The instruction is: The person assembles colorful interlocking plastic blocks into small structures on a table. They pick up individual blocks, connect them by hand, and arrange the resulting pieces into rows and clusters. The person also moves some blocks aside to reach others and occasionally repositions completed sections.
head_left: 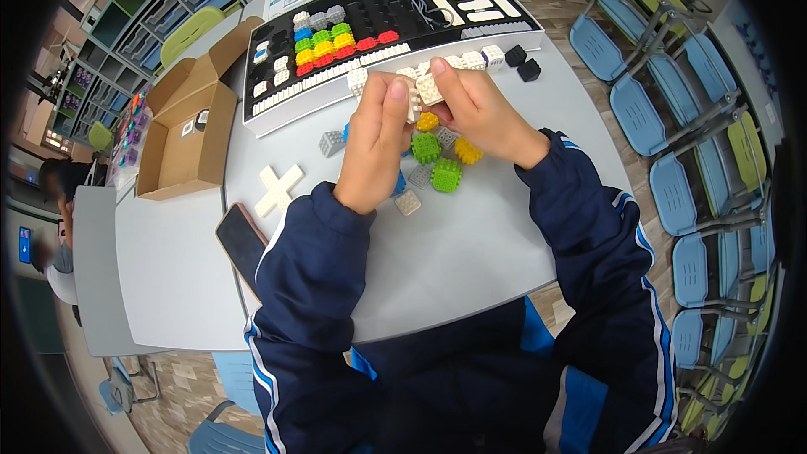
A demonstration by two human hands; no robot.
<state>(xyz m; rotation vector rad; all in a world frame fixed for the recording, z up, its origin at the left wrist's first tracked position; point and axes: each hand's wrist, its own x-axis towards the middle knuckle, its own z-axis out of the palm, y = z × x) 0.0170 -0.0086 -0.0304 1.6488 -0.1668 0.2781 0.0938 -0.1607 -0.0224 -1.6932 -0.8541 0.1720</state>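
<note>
Both hands are raised over the table, close together. My left hand (377,139) pinches a white studded building block (414,106) between thumb and fingers. My right hand (486,109) grips another white block (429,89), its thumb on top; the two blocks touch or nearly touch, and I cannot tell whether they are joined. On the table below lie green studded cubes (446,175), a yellow gear-like block (467,150), grey cubes (333,144) and a flat whitish square piece (408,203). Partly behind my fingers stands a row of white cubes (493,56).
A black kit tray (353,21) with sorted coloured blocks spans the table's far side. To the left are an open cardboard box (155,164), a white cross-shaped piece (278,189) and a phone (241,240). Black cubes (529,70) sit right. Blue chairs (639,113) line the right side.
</note>
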